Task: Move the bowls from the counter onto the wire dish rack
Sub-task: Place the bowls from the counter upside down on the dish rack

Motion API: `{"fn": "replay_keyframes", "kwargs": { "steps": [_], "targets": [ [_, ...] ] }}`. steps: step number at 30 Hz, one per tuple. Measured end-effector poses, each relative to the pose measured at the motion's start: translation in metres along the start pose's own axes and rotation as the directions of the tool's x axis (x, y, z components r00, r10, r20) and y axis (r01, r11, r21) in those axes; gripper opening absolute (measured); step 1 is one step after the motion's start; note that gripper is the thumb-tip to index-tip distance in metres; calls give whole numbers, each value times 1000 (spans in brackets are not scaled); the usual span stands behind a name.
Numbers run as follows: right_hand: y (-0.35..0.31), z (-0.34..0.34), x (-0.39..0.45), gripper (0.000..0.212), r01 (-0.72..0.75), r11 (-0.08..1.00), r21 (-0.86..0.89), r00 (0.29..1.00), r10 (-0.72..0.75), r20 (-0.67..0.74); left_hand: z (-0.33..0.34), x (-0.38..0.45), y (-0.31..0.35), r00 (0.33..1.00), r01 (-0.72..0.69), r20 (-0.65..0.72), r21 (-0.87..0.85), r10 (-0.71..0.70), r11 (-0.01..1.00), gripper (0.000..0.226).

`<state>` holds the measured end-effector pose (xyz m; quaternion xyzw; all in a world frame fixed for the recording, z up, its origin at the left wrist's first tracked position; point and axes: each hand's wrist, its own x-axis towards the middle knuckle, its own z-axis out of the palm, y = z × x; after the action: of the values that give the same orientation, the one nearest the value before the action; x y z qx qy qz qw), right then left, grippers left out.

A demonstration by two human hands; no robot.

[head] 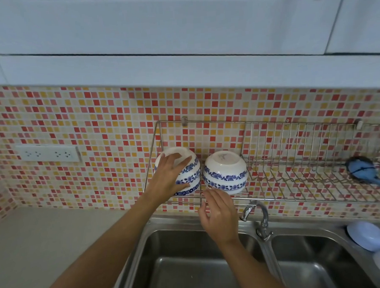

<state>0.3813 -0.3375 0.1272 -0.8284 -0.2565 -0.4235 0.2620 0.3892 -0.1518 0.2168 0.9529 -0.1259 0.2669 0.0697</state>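
Two stacks of white bowls with blue flower bands sit upside down on the left end of the wire dish rack [296, 182], which hangs on the tiled wall. My left hand [167, 174] grips the top bowl of the left stack [189, 172], fingers over its base and thumb on its side. The right stack [224, 171] stands free beside it. My right hand [219, 215] hovers just below the right stack with fingers apart, holding nothing.
A double steel sink [191, 265] and its tap [260, 217] lie below the rack. A blue brush [362, 171] rests on the rack's right end. Pale lids or dishes [367, 235] sit at the sink's right. A wall socket [48, 153] is at left, above the counter [46, 239].
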Motion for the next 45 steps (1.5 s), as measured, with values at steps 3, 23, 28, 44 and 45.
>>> {"fn": "replay_keyframes", "kwargs": {
  "steps": [3, 23, 28, 44, 45],
  "targets": [
    [0, 1, -1, 29, -5, 1000, 4, 1000, 5, 8, 4, 1, -1, 1000, 19, 15, -29, -18, 999, 85],
    [-7, -5, 2, 29, -47, 999, 0, 998, 47, 34, 17, -3, -8, 999, 46, 22, -121, -43, 992, 76],
    [-11, -17, 38, 37, -202, 971, 126, 979, 201, 16, 14, -3, -4, 998, 44, 50, -121, -39, 992, 71],
    [43, -19, 59, 55, -262, 924, -279, 896, 340, 285, 25, -8, -9, 967, 240, -9, -291, -253, 926, 66],
    [42, -19, 57, 55, -262, 924, -279, 895, 341, 287, 25, -8, -8, 966, 245, -9, -279, -258, 929, 68]
  ]
}}
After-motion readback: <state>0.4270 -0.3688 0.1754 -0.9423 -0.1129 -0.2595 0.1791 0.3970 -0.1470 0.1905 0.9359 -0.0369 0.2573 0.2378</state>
